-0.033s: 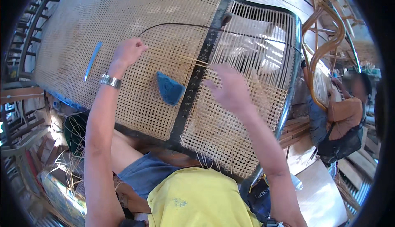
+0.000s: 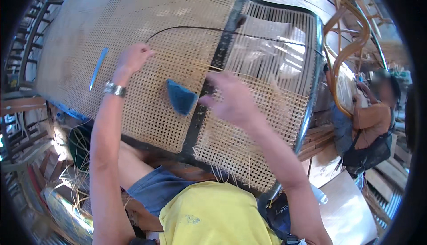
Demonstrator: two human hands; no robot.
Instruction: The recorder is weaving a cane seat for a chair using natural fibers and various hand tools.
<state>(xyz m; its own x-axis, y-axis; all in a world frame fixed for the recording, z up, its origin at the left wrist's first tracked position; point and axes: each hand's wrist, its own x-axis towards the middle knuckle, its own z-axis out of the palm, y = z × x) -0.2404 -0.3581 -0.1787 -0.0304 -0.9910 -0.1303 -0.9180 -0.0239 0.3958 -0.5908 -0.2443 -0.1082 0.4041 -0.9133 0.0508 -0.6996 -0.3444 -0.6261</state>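
Note:
My left hand [image 2: 134,57], with a metal-band watch at the wrist, is closed in a pinch above the large woven cane panel [image 2: 147,5]. From its fingertips a thin pale cane strand [image 2: 191,62] stretches right across the dark frame bar toward the smaller panel. Over that bar hovers my right hand [image 2: 233,96], blurred, its fingers apart and nothing visible in them. Below it, the smaller panel's near part is woven cane mesh [image 2: 240,142]; its far part has only parallel strands [image 2: 267,18]. A blue sponge-like wedge [image 2: 181,97] lies between my hands.
A narrow blue strip [image 2: 98,69] lies on the large panel. A thin dark rod [image 2: 187,27] arches across both panels. Loose cane strands [image 2: 78,174] hang at the lower left. A bent cane furniture frame [image 2: 344,58] and another person [image 2: 376,120] are at the right.
My right hand has moved left and slightly nearer, from the smaller panel toward the frame bar. My left hand has shifted slightly left and still pinches the strand.

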